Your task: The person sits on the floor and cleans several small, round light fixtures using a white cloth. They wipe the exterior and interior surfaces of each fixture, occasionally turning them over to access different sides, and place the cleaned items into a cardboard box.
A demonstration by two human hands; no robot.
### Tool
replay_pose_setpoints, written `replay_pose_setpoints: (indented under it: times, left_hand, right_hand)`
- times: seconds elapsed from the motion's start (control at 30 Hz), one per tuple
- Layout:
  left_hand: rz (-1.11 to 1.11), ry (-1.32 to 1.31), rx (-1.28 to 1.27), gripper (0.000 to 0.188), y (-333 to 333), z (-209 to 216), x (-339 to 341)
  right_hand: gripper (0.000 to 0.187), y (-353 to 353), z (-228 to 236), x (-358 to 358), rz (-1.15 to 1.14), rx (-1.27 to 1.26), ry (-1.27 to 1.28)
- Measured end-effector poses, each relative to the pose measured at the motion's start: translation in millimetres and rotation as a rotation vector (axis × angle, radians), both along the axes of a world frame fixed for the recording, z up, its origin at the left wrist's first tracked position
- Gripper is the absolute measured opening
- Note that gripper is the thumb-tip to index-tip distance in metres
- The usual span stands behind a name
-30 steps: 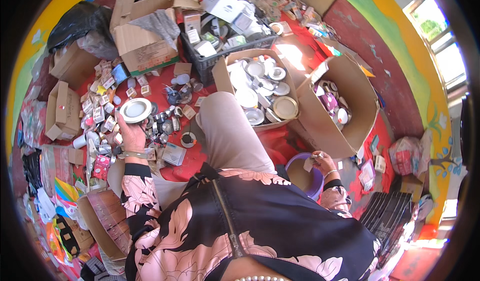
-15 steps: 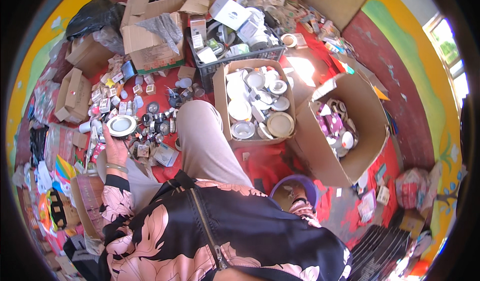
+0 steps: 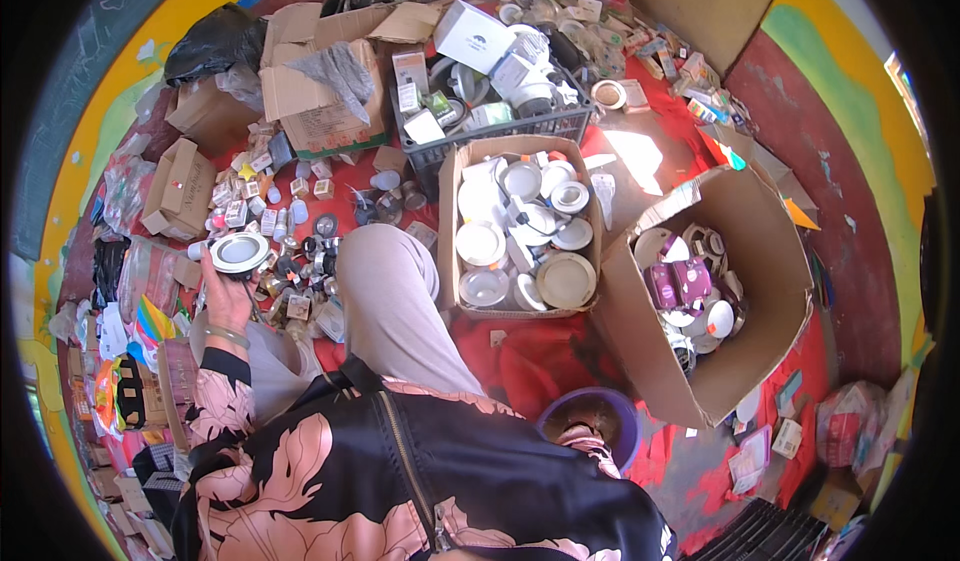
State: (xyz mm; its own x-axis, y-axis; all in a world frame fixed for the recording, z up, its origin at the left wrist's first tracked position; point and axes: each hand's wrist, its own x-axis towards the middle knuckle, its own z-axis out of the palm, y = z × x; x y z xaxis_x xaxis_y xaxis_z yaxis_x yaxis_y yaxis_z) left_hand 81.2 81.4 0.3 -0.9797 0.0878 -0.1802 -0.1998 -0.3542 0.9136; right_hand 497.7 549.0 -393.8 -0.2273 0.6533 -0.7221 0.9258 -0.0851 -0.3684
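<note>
I have my left hand's [image 3: 228, 303] grip closed on a round white lamp [image 3: 240, 252]; my right sleeve [image 3: 584, 439] dips into the purple bucket [image 3: 633, 431], that grip unreadable.

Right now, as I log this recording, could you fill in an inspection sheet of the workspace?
Surface: red floor covering, mostly hidden under goods.
Job's things: white round downlight, held; purple bucket by the person's right side; cardboard box full of round white lamp fittings.
Clutter: heaped small boxes and lamp parts at left; loaded black crate; black plastic bag.
Hands: left hand supports the downlight from below; right sleeve reaches into the bucket, its hand not clearly discernible.
Cables: none can be made out for certain.
Surroundings: painted wall, yellow, green and dark red.
</note>
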Motion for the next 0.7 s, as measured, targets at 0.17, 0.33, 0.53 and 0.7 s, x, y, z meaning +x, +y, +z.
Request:
replay_pose_setpoints:
  times: [0.17,0.33,0.53,0.7]
  left_hand:
    - [0.020,-0.042,0.008,0.054,19.2,4.6,-1.0]
    - [0.000,-0.036,-0.007,0.055,17.6,1.5,-14.8]
    - [0.028,-0.068,0.066,0.055,4.3,-3.8,-19.1]
    - [0.002,-0.071,0.121,0.056,5.3,1.3,-27.5]
  right_hand:
    - [0.024,-0.3,10.4,11.2,-0.112,-0.011,0.060]
    - [0.023,-5.0,23.3,33.7,-0.257,-0.027,0.121]
    - [0.022,-25.0,49.8,81.1,-0.437,-0.036,0.175]
    - [0.021,-49.0,79.3,107.3,-0.569,-0.030,0.210]
